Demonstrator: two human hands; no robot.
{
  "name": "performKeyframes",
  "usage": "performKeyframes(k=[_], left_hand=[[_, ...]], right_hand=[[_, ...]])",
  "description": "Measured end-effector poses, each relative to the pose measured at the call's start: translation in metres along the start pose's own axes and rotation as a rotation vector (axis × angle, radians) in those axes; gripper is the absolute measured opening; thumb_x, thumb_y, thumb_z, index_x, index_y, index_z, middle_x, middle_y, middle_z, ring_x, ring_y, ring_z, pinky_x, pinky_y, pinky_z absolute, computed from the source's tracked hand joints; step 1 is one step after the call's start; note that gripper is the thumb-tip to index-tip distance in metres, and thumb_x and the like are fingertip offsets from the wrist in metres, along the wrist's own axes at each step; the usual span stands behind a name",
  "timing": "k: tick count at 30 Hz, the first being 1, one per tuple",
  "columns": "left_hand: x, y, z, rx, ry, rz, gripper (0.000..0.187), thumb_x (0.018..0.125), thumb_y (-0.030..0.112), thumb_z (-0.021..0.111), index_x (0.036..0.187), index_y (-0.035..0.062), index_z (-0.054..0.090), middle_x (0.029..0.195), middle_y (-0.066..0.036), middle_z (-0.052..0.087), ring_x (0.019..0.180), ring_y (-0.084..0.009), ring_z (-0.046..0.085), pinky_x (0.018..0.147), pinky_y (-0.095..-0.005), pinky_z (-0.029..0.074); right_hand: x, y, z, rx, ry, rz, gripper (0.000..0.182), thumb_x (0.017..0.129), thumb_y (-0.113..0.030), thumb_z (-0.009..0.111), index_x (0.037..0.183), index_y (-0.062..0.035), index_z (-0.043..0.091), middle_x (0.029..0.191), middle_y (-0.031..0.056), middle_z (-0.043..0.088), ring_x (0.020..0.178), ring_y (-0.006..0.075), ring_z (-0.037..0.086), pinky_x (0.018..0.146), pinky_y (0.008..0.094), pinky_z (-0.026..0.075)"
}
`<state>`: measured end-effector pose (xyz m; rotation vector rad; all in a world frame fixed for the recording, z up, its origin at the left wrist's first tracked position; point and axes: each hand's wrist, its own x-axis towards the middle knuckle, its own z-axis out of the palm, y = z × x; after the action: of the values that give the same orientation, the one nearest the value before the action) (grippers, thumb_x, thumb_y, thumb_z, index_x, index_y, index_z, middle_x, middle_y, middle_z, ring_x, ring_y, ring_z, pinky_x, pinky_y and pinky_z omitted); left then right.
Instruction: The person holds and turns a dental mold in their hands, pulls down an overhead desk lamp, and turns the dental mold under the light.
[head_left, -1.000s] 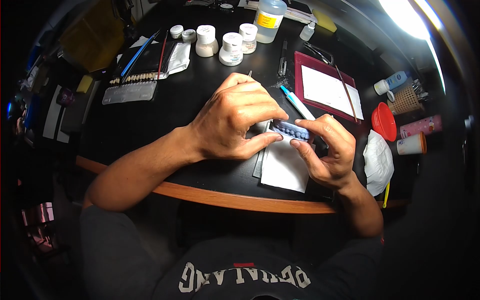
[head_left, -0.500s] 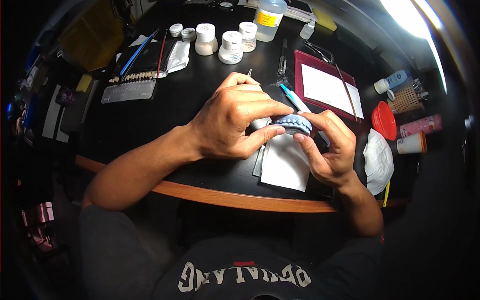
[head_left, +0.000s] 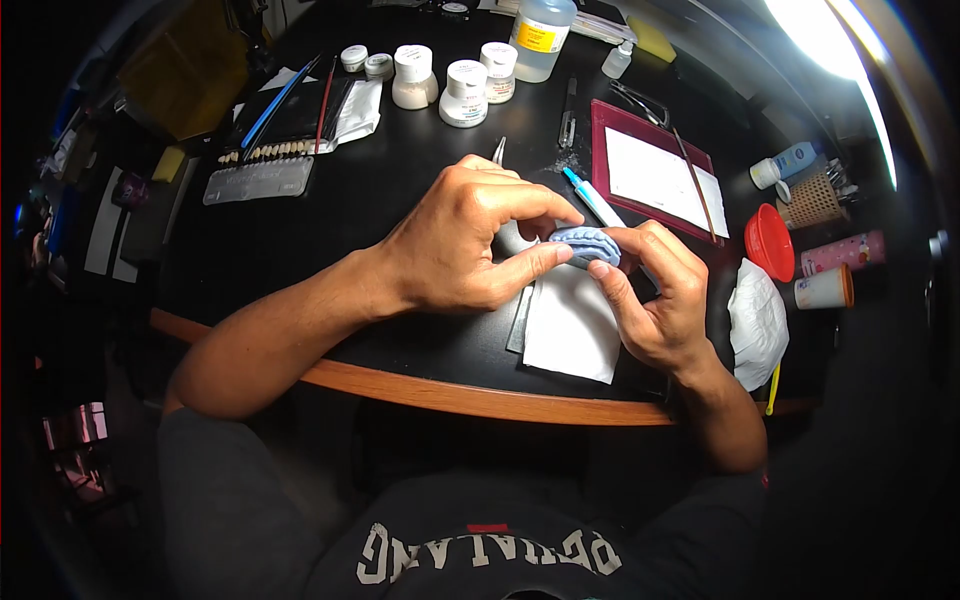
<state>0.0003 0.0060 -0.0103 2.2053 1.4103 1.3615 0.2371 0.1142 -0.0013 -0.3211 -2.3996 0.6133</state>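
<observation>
A bluish-grey dental model (head_left: 588, 243) with a row of teeth is held up between both hands, over a white folded tissue (head_left: 572, 325). The thumb of my left hand (head_left: 465, 235) presses the model's left side, with the index finger curved above it. A pointed metal tip shows behind that hand; the rest of that tool is hidden. My right hand (head_left: 662, 285) grips the model's right end between thumb and fingers. Just beyond the model lies a blue and white tube (head_left: 593, 197).
White-lidded jars (head_left: 464, 95) and a large clear bottle (head_left: 540, 40) stand at the back. A maroon tray (head_left: 655, 165) lies right of centre, near a red bowl (head_left: 768, 243) and crumpled white tissue (head_left: 758, 325). A tooth shade guide (head_left: 258, 180) is at left.
The model has tilted, so its teeth now face differently. The left index finger has lifted a little off its top edge, and the right hand has shifted slightly.
</observation>
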Motion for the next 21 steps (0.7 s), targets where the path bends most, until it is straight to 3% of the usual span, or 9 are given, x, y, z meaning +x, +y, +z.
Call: performKeyframes(k=[12,21], left_hand=[[0.0014,0.0031,-0.0023,-0.154,-0.034,-0.175,0.021,0.09,0.014,0.085,0.108,0.0022,0.082,0.088,-0.013,0.081,0.079,-0.0213,0.076,0.08,-0.0354,0.055],[0.0008,0.0018,-0.0009,-0.152,-0.072,-0.175,0.036,0.085,0.018,0.089,0.115,0.0006,0.08,0.096,-0.014,0.081,0.084,-0.0205,0.078,0.081,-0.0324,0.06]], right_hand=[[-0.0002,-0.0007,0.0015,0.021,0.018,0.0,0.026,0.089,-0.005,0.085,0.112,0.0036,0.077,0.083,0.0096,0.069,0.069,0.0156,0.068,0.062,0.0295,0.054],[0.0002,-0.0028,0.0019,0.028,0.032,0.016,0.02,0.089,-0.002,0.084,0.108,0.0036,0.076,0.081,0.0093,0.068,0.067,0.0153,0.067,0.06,0.0291,0.052]])
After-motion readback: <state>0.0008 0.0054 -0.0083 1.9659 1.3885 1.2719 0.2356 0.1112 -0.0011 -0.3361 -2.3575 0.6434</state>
